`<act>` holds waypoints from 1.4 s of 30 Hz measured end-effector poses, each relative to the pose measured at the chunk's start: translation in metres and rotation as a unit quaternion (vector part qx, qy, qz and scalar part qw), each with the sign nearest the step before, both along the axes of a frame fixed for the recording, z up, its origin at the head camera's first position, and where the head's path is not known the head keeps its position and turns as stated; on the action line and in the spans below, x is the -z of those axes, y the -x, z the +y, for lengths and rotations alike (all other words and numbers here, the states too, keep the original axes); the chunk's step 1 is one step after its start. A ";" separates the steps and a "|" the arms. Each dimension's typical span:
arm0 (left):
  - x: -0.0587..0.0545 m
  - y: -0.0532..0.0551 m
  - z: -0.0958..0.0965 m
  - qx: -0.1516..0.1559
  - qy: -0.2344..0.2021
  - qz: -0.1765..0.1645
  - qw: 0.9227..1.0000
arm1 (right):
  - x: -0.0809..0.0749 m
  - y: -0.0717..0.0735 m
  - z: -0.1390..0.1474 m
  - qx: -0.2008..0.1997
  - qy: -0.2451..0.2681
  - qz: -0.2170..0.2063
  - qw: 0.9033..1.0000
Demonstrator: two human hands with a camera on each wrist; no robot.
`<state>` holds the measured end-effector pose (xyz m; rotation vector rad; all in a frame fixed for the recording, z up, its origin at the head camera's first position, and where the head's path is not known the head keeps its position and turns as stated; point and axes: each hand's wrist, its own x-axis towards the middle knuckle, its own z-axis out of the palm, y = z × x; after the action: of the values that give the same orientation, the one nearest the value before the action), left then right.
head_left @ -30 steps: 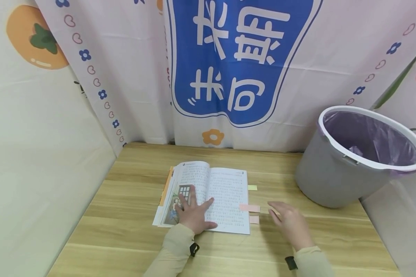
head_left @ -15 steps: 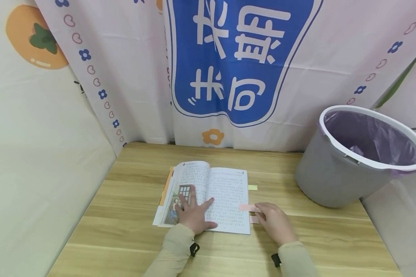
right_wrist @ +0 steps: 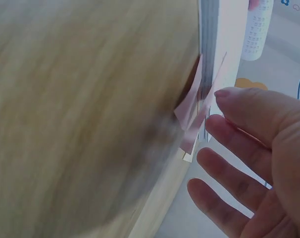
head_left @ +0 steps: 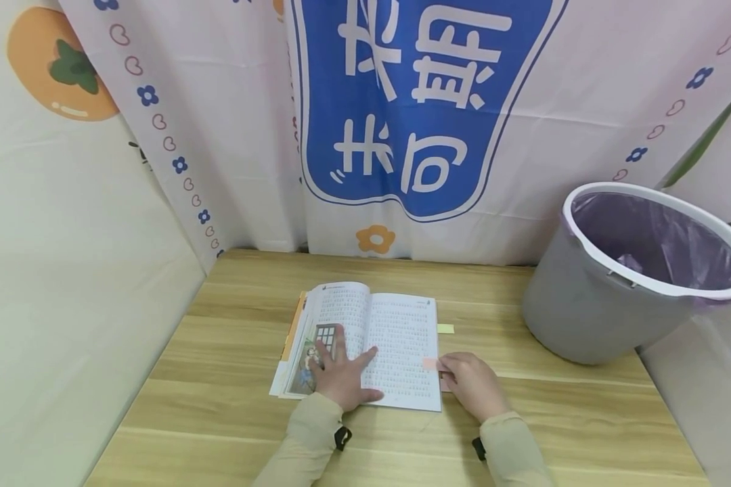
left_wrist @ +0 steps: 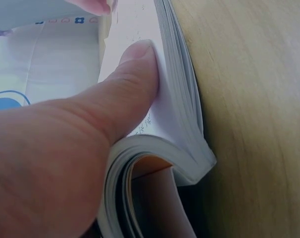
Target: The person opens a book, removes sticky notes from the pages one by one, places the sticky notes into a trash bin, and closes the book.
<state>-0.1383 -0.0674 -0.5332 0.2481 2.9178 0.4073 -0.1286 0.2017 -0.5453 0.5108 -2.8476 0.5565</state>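
Note:
An open book (head_left: 399, 338) lies on the wooden table, its printed right page flat and its left page bearing a picture. My left hand (head_left: 344, 384) rests spread across the left page and the spine; its thumb (left_wrist: 135, 74) presses the right page in the left wrist view. At the book's right edge, my right hand (head_left: 475, 387) pinches a pink sticky tab (head_left: 430, 364) between thumb and index finger. The other fingers are loosely bent in the right wrist view. A second pink tab (right_wrist: 189, 101) sticks out just beneath, partly hidden by that hand in the head view.
A yellow tab (head_left: 445, 329) juts from the book's edge higher up. On the table's right stands a grey bin (head_left: 575, 304) with a purple liner. Printed cloth (head_left: 250, 169) hangs behind the table (head_left: 219, 419) and along its sides.
My right hand has moved left from beside the book to the upper pink tab and taken hold of it at the page edge. The left hand has stayed in place.

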 end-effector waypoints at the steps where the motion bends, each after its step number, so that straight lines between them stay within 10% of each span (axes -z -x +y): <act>1: 0.000 0.000 0.000 -0.001 0.001 -0.001 1.000 | 0.001 0.001 0.000 -0.001 -0.005 0.000 1.000; 42: 0.005 0.002 0.000 -0.002 0.004 -0.002 1.000 | 0.003 0.011 -0.006 -0.012 -0.058 0.007 0.998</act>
<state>-0.1399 -0.0678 -0.5382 0.2400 2.9168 0.3960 -0.1395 0.1957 -0.5482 0.5677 -2.8752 0.3927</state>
